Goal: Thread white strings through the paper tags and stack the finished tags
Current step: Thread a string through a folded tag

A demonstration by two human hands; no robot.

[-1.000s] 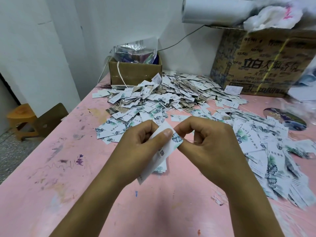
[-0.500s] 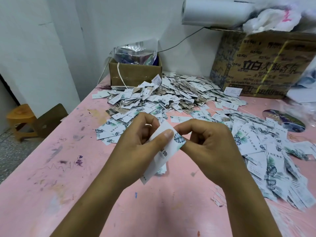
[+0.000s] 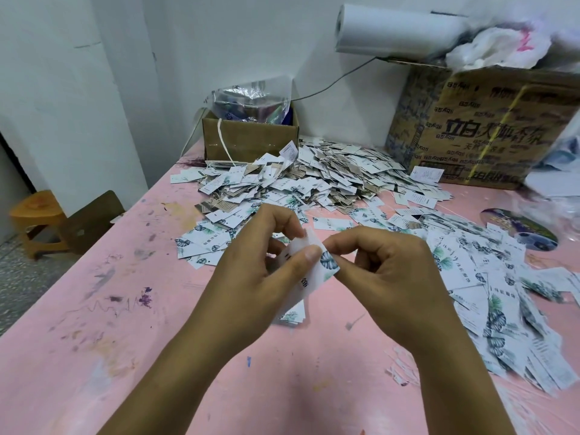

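left hand (image 3: 251,277) pinches one tag (image 3: 317,273); right hand (image 3: 386,277) pinches its top corner, string too fine to see. the loose pile (image 3: 502,296) beside them suggests much work remains.

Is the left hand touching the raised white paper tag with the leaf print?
Touching. In the head view, the left hand pinches the raised white paper tag, its thumb pressed on the printed face.
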